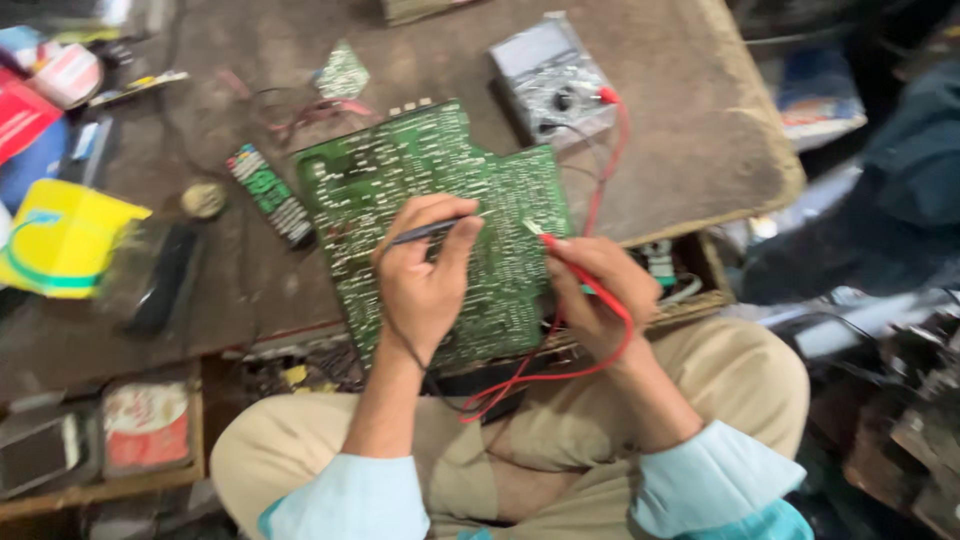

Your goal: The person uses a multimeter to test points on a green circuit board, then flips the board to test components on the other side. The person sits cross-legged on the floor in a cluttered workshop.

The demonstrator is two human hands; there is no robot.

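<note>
A large green circuit board (pixel 430 180) lies solder side up on a worn brown workbench (pixel 690 120). My left hand (pixel 420 275) rests on the board and holds a black test probe (pixel 430 231) pointing right. My right hand (pixel 590 285) grips a red test probe (pixel 560 255) whose tip touches the board's right part. Red and black leads (pixel 600 190) run up to a grey analogue multimeter (pixel 550 80) at the back of the bench.
A remote control (pixel 270 195) lies left of the board. A yellow packet (pixel 60 240), a dark flat object (pixel 160 280) and clutter fill the left side. An open drawer (pixel 680 275) sits under the bench's right edge. My crossed legs (pixel 500 450) are below.
</note>
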